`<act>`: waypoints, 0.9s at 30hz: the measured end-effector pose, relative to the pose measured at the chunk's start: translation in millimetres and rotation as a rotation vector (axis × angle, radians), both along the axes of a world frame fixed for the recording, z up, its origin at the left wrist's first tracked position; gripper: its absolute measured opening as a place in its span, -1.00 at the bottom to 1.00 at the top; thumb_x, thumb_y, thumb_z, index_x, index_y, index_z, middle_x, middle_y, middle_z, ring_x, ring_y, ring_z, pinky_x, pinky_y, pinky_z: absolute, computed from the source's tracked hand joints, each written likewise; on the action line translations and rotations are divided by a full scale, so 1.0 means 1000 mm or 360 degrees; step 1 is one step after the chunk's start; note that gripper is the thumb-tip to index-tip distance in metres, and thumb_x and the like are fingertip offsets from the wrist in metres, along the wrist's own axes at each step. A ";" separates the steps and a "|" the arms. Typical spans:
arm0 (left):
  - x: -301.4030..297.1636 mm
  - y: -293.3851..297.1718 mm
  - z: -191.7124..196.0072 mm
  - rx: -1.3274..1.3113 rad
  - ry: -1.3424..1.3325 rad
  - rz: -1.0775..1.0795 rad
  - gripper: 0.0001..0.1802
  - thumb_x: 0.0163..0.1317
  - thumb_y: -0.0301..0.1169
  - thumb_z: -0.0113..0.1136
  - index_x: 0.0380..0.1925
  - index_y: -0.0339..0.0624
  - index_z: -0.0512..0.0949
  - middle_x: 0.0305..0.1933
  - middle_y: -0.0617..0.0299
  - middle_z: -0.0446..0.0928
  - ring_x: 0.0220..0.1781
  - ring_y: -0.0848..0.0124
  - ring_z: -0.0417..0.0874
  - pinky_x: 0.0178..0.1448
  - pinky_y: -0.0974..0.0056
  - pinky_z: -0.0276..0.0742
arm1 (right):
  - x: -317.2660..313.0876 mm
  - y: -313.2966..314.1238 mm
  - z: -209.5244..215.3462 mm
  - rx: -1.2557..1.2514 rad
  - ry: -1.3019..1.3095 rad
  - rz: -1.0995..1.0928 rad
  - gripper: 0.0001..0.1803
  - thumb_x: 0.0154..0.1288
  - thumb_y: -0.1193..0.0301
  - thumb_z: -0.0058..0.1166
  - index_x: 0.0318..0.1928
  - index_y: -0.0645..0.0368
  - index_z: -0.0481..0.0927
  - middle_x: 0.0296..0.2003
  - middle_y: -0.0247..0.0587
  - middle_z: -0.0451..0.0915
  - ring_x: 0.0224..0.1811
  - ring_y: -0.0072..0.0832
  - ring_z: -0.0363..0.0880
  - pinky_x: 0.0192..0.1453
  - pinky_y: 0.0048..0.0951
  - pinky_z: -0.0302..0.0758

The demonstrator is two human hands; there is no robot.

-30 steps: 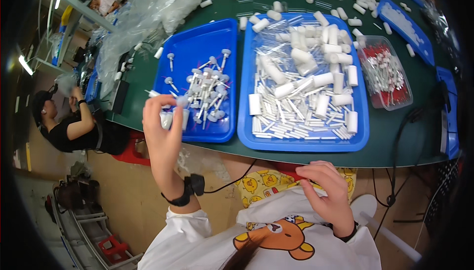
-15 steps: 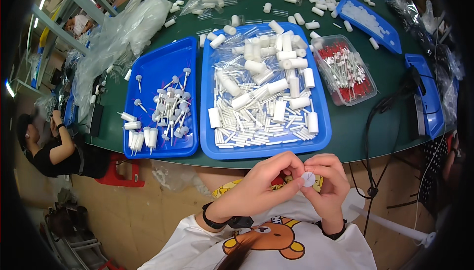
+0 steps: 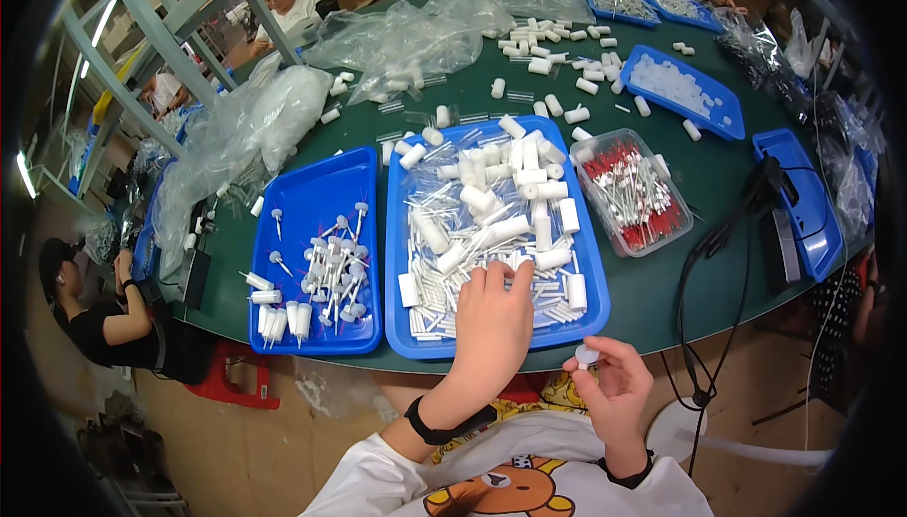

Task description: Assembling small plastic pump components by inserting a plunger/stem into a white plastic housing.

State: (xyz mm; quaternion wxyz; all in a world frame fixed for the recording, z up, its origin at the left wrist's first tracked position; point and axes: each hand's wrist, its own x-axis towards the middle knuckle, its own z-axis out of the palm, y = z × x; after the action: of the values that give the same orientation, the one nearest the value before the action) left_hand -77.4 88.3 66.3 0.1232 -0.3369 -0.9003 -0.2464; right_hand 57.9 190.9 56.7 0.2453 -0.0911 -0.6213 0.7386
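Note:
My left hand (image 3: pixel 493 320) is over the near part of the large blue tray (image 3: pixel 392 262), its fingers a little apart and their tips among thin white tubes (image 3: pixel 435 314). No held piece shows in it, and its thumb is hidden. Thicker white foam cylinders (image 3: pixel 510 228) lie around those tubes. My right hand (image 3: pixel 619 389), in front of the table edge, pinches a small round translucent disc (image 3: pixel 587 355) between thumb and fingers. To the left, a second blue tray (image 3: pixel 312 177) holds disc-topped stems (image 3: pixel 331 271) and several white cylinders on stems (image 3: pixel 299 320).
Right of the large tray stands a clear box (image 3: pixel 635 194) of red and white pin-like parts. Beyond it is a blue tray of translucent discs (image 3: pixel 680 87). Black cables (image 3: pixel 704 281) hang over the right edge. Plastic bags (image 3: pixel 241 125) cover the far left; other people sit around the table.
My left hand has left the disc and moved forward into the large tray. My right hand keeps the disc, slightly lower. The view has tilted up, showing more of the far table.

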 end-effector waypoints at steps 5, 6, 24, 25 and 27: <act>-0.002 0.004 0.002 -0.0011 0.0032 0.0019 -0.75 0.04 -0.40 0.26 -0.30 -0.21 0.46 -0.34 0.08 0.43 -0.29 0.13 0.45 -0.20 0.12 0.38 | -0.001 0.001 -0.002 -0.0107 0.0047 0.0073 -0.65 0.11 0.74 0.09 -0.06 0.35 0.39 -0.26 -0.11 0.55 -0.19 -0.43 0.60 -0.08 -0.49 0.48; -0.002 0.005 0.002 -0.0019 0.0038 0.0033 -0.75 0.03 -0.38 0.27 -0.32 -0.21 0.46 -0.36 0.09 0.42 -0.29 0.13 0.44 -0.21 0.12 0.37 | -0.001 0.002 -0.002 -0.0122 0.0053 0.0089 -0.67 0.13 0.73 0.08 -0.07 0.34 0.38 -0.27 -0.10 0.55 -0.19 -0.43 0.60 -0.08 -0.49 0.49; 0.005 -0.001 0.017 0.0883 -0.1054 -0.0459 -0.57 0.17 -0.55 0.15 0.08 -0.29 0.39 -0.21 0.11 0.51 -0.14 0.37 0.56 -0.03 0.31 0.45 | -0.012 0.007 0.004 -0.0109 0.0026 0.0171 -0.74 0.38 0.57 -0.19 0.05 0.35 0.26 -0.08 0.10 0.55 -0.02 -0.37 0.53 0.11 -0.38 0.42; 0.007 -0.006 0.018 0.1049 -0.1319 -0.0607 -0.58 0.20 -0.54 0.13 0.09 -0.29 0.38 -0.17 0.12 0.52 -0.11 0.41 0.57 -0.01 0.33 0.45 | -0.014 0.008 0.005 -0.0052 0.0003 0.0171 -0.73 0.40 0.54 -0.20 0.06 0.36 0.29 -0.07 0.09 0.55 -0.03 -0.38 0.53 0.11 -0.40 0.42; 0.014 -0.014 0.023 0.1235 -0.1666 -0.0703 -0.61 0.29 -0.55 0.01 0.13 -0.29 0.35 -0.04 0.06 0.50 -0.01 0.38 0.56 0.04 0.31 0.48 | -0.019 0.010 0.002 -0.0006 0.0125 0.0095 -0.73 0.42 0.44 -0.19 0.01 0.36 0.39 -0.08 -0.02 0.53 -0.05 -0.41 0.50 0.10 -0.44 0.37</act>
State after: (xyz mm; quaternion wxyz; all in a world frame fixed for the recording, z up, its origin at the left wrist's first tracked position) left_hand -63.4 74.4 89.5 -0.2695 -0.2807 -0.5982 -0.7005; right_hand 38.7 200.7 58.9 0.2471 -0.0440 -0.6123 0.7497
